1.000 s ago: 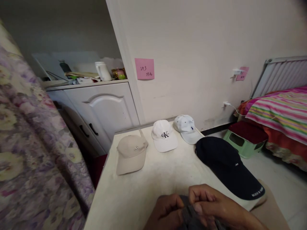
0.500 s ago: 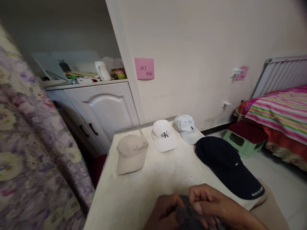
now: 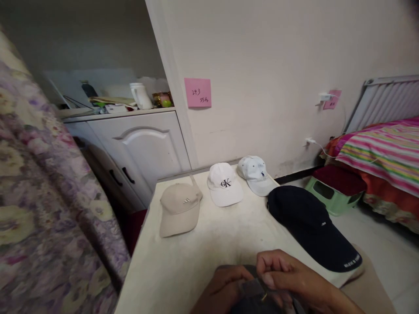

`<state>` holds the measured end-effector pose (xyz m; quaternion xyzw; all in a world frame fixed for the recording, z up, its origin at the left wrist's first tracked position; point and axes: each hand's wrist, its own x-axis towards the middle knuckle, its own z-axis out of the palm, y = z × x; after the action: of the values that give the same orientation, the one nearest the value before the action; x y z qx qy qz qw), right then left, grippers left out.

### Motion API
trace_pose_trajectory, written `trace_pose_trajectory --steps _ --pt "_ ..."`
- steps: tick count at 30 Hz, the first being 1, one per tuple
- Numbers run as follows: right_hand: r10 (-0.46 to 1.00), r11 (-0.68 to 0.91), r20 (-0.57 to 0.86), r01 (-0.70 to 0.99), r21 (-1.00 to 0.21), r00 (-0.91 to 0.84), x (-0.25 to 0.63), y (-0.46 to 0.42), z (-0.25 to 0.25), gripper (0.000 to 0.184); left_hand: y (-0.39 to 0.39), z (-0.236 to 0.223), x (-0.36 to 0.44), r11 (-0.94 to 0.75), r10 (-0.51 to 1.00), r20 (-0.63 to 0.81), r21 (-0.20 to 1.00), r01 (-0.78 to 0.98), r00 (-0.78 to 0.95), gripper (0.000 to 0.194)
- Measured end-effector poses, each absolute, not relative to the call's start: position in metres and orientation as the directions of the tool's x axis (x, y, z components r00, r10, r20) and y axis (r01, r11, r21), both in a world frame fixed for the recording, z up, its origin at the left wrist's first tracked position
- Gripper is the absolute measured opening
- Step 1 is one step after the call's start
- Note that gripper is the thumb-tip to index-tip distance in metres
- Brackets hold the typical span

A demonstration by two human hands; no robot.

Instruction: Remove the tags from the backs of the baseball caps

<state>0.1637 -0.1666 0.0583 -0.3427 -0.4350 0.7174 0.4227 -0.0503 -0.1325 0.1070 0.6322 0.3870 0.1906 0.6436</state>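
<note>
At the bottom edge, a dark grey cap point(image 3: 253, 304) is partly cut off by the frame and partly covered by my hands. My left hand point(image 3: 225, 285) is closed on its left side. The fingers of my right hand point(image 3: 283, 271) pinch at the cap's strap, where a small gold-coloured glint shows. Beyond them on the table are a beige cap point(image 3: 179, 209) at left, a white cap point(image 3: 225, 185) with black letters in the middle, and a pale blue cap point(image 3: 255, 174). A navy cap point(image 3: 304, 224) lies to the right, its brim pointing toward me.
The cream-topped table point(image 3: 163, 266) stands against the wall. A floral curtain point(image 3: 49, 196) hangs at left, before a white cabinet point(image 3: 144, 148) bearing a white jug point(image 3: 140, 96). At right are a green stool point(image 3: 330, 194) and a bed with a striped cover point(image 3: 386, 148).
My fingers have shifted slightly on the grey cap's strap, and a gold-coloured glint now shows there. The other caps stay where they were.
</note>
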Motion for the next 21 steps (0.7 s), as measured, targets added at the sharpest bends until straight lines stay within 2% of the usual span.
trace_pose_trajectory --steps 7,12,17,21 --pt "0.909 -0.252 -0.102 -0.338 -0.907 -0.405 0.163 -0.166 0.059 0.035 -0.133 0.102 -0.038 0.246 0.655 -0.242 0.964 0.101 0.716 0.03" --pt "0.914 -0.258 -0.09 -0.395 -0.881 -0.396 0.164 -0.166 0.055 0.039 -0.131 0.097 -0.038 0.287 0.694 -0.291 0.951 0.118 0.659 0.025" --pt "0.912 -0.242 -0.077 -0.378 -0.893 -0.402 0.164 -0.164 0.057 0.038 -0.128 0.094 -0.044 0.259 0.766 -0.3 0.954 0.154 0.568 0.031" --pt "0.919 -0.242 -0.093 -0.363 -0.9 -0.383 0.165 -0.162 0.058 0.037 -0.129 0.093 -0.049 0.272 0.744 -0.308 0.95 0.152 0.593 0.033"
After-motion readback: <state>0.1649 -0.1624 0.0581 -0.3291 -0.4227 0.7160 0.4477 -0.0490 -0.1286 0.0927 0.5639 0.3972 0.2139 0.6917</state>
